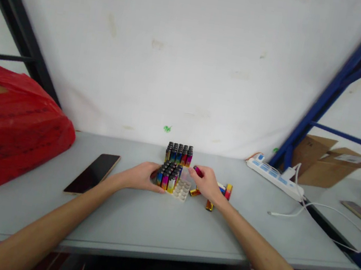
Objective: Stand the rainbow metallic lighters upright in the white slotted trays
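My left hand (144, 176) grips the left side of a pale plastic tray (181, 191) with round holes. Colourful lighters (165, 182) with black tops stand upright in its left part, while the holes on the right are bare. Just right of the tray, my right hand (209, 185) pinches a purple-pink lighter (198, 171), held tilted. Loose lighters (209, 206) lie on the table under and beside that hand, partly hidden by it. Behind the tray stands a second block of upright lighters (179, 154).
A phone (92, 174) lies on the grey table (151, 231) at left, near a large red plastic bag (13, 127). A white power strip (275, 176) with a cable (291, 215) lies at right, before an open cardboard box (327, 162). A white wall rises behind.
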`<state>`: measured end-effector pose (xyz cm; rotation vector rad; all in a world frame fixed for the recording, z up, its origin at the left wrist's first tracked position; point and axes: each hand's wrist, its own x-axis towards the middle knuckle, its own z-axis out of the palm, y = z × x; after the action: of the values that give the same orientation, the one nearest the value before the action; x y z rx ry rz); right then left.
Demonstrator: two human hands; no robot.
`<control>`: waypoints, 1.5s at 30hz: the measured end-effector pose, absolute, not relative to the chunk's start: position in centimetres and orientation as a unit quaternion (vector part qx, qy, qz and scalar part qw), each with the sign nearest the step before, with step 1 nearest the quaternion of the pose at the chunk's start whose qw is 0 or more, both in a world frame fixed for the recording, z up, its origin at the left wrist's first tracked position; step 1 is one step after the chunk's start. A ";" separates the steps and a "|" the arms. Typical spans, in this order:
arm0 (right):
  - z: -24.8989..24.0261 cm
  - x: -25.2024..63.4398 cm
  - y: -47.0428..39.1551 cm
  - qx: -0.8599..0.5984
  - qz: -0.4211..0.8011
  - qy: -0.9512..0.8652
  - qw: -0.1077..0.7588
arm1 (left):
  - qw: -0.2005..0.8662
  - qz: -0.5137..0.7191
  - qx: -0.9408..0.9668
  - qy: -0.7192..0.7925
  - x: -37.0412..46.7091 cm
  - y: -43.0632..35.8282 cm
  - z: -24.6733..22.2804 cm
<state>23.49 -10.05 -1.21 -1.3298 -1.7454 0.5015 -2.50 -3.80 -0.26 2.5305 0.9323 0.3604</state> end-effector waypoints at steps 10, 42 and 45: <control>-1.1 24.2 -9.7 -0.542 0.157 -0.703 0.432 | 0.203 0.134 0.914 0.323 -2.7 -3.5 -0.4; -2.3 23.7 -9.3 -0.524 0.014 -0.825 0.211 | 0.205 0.135 0.911 0.331 -2.6 -3.8 -0.3; -1.8 24.5 -9.3 -0.503 0.037 -0.835 0.219 | 0.204 0.130 0.910 0.338 -2.6 -3.8 -0.2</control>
<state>24.46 -9.28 -1.75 -1.3927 -2.3116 0.1012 -2.65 -3.76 -0.20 2.5377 0.9420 0.3620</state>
